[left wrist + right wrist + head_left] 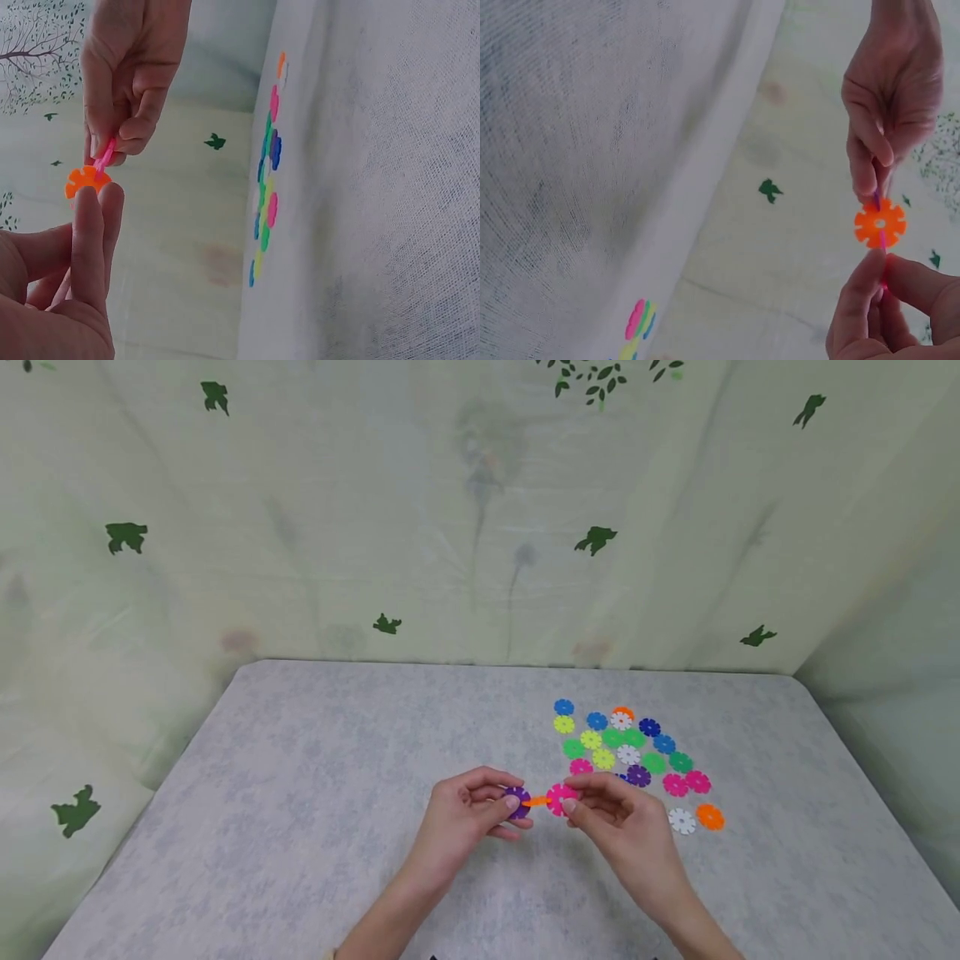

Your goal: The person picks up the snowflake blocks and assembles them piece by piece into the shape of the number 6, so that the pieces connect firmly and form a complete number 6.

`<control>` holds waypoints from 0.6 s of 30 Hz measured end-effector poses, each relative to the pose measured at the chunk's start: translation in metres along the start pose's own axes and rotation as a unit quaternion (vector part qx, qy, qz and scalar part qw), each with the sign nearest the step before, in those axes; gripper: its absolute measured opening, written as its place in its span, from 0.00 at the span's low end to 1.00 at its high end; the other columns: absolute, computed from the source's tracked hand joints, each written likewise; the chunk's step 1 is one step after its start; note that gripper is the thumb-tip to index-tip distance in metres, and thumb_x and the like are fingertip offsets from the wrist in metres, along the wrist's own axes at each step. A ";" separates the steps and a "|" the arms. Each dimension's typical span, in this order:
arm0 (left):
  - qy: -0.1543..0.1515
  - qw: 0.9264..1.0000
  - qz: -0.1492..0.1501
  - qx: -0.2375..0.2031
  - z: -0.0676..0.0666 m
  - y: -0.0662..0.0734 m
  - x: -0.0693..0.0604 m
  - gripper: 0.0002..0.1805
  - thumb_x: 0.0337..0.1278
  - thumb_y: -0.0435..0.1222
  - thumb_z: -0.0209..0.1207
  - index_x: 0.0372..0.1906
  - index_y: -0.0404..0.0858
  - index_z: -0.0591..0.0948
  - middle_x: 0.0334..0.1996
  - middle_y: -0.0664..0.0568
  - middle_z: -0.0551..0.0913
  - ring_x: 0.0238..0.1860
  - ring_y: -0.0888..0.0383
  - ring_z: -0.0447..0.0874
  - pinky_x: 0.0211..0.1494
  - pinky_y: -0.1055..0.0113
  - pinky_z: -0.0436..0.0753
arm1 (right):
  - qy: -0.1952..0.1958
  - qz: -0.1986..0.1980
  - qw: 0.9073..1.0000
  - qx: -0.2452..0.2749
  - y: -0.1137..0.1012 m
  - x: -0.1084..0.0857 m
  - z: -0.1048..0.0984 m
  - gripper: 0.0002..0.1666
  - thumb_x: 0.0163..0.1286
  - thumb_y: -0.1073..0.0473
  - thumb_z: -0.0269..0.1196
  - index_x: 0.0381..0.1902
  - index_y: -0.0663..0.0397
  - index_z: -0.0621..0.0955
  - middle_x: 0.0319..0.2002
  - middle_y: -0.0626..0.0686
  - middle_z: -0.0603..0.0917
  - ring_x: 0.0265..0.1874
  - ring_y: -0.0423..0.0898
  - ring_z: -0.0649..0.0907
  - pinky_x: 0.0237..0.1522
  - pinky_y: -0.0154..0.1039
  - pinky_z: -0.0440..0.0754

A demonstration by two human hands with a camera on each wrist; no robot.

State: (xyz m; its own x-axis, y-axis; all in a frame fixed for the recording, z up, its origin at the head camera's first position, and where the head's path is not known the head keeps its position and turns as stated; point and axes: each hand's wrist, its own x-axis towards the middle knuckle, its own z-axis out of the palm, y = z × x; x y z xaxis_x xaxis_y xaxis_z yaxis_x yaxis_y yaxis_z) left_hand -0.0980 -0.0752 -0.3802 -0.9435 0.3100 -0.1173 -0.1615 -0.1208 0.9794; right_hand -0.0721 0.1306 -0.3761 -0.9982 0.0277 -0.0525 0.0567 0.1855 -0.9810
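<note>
Three notched discs form a short chain between the hands: a purple disc point(517, 803), an orange one point(536, 801) seen edge-on, and a pink one point(558, 798). My left hand point(468, 814) pinches the purple disc between thumb and fingers. On the other side my right hand point(626, 835) pinches the pink disc. The right wrist view shows the orange disc point(880, 223) face-on, with the purple piece at its top and the pink at its bottom. In the left wrist view the pink disc point(105, 157) slots into the orange disc's edge; fingers hide the purple one.
Several loose notched discs, among them a green disc point(654, 763), a white disc point(682, 821) and an orange disc point(710, 817), lie on the grey table point(300, 793) behind and right of the hands. A pale curtain with green bird shapes hangs behind the table.
</note>
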 end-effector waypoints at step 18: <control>-0.057 0.997 -0.054 -0.013 0.002 -0.004 0.000 0.14 0.69 0.37 0.57 0.52 0.34 0.78 0.38 0.38 0.84 0.36 0.46 0.88 0.40 0.55 0.86 | -0.019 -0.029 0.999 -0.007 0.010 0.004 -0.001 0.13 0.66 0.61 0.68 0.49 0.48 0.85 0.42 0.50 0.85 0.38 0.57 0.84 0.40 0.40 0.85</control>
State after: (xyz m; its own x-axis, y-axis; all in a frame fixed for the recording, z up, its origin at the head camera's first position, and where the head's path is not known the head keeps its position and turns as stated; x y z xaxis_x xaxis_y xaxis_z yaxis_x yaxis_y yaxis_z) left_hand -0.0971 -0.0727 -0.3834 -0.8815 0.4272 -0.2013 -0.2698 -0.1056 0.9571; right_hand -0.0755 0.1331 -0.3861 -0.9998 -0.0208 -0.0038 -0.0004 0.1993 -0.9799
